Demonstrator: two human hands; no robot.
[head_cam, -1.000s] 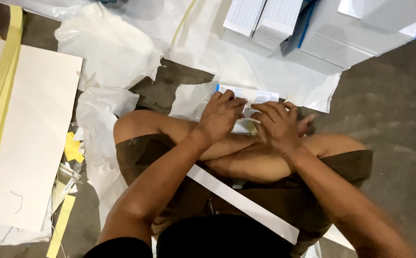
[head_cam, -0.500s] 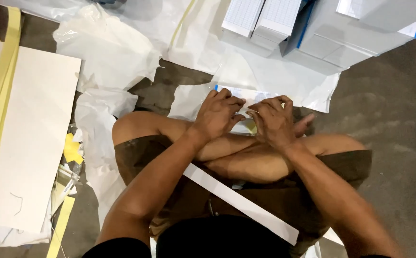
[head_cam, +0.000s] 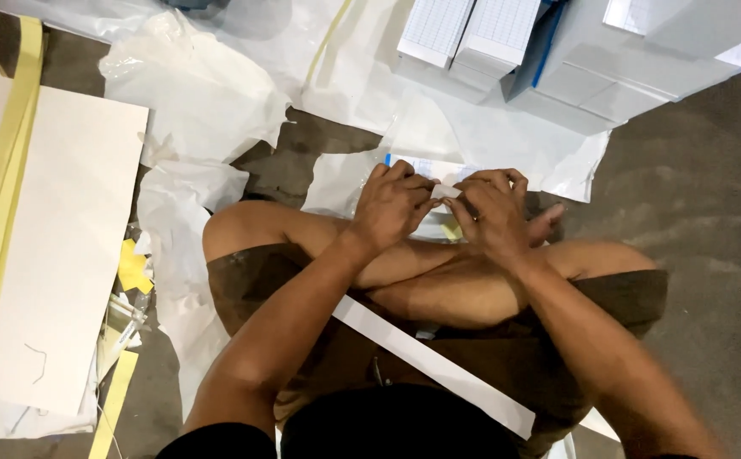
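Overhead view of a seated person with legs crossed on a grey floor [head_cam: 710,221]. Two hands meet above the shins: the left hand [head_cam: 394,206] and the right hand [head_cam: 494,212] both curl their fingers down and pinch one small white paper piece [head_cam: 445,192] between the fingertips, the two hands touching each other. This piece sits just in front of the crossed legs, over a flat white booklet with a blue edge [head_cam: 421,167] lying on crumpled plastic sheeting [head_cam: 200,93]. One long white strip [head_cam: 438,367] runs diagonally across the lap. To the left lie one large white board [head_cam: 56,255], a bundle of yellow strips [head_cam: 0,178] along its edge, and yellow scraps [head_cam: 132,270]. Several stacked grey-and-white boxes [head_cam: 557,59] occupy the upper right.
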